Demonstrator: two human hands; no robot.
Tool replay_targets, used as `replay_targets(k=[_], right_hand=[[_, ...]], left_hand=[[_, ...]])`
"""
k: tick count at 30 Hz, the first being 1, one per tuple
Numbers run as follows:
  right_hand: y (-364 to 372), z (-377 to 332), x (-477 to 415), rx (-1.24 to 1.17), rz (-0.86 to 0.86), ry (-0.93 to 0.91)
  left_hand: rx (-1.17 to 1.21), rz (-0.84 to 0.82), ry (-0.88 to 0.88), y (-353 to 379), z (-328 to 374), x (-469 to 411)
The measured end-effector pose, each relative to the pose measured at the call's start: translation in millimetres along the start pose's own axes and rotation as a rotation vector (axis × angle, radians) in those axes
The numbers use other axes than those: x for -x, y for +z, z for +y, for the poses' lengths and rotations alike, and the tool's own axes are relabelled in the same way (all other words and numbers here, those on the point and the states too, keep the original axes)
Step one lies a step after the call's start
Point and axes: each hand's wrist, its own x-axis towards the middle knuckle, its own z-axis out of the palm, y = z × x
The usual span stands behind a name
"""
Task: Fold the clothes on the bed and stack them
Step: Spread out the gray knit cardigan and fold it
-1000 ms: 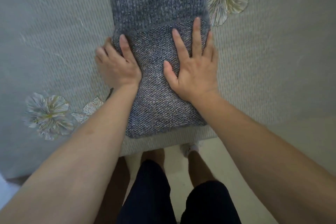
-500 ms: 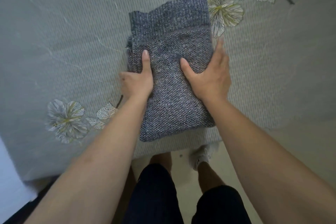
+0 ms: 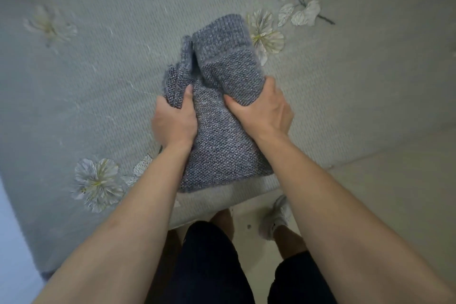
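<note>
The bed (image 3: 103,111) is wearing a pale grey-green ribbed cover printed with white flowers and leaves. A folded grey knit sweater (image 3: 222,145) is lying on it close to the near edge, its far end bunching upward just beside one printed flower (image 3: 266,33).

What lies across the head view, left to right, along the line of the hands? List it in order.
In order: flower print on the bedcover → left hand → grey knit garment → right hand.
</note>
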Motion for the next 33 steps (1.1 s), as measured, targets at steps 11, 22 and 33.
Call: replay_targets(k=[11,22,33], right_hand=[[-339,13,-23,-0.190,0.589,-0.064],[-609,185,3,-0.469,0.840,-0.049],[-742,383,-50,-0.585,0.883,-0.061]], left_hand=[[0.526,-0.060,0.514,-128,286,118],[0.773,-0.042,0.835,-156,487,374],[0.826,-0.059,0.942,-53,622,557]])
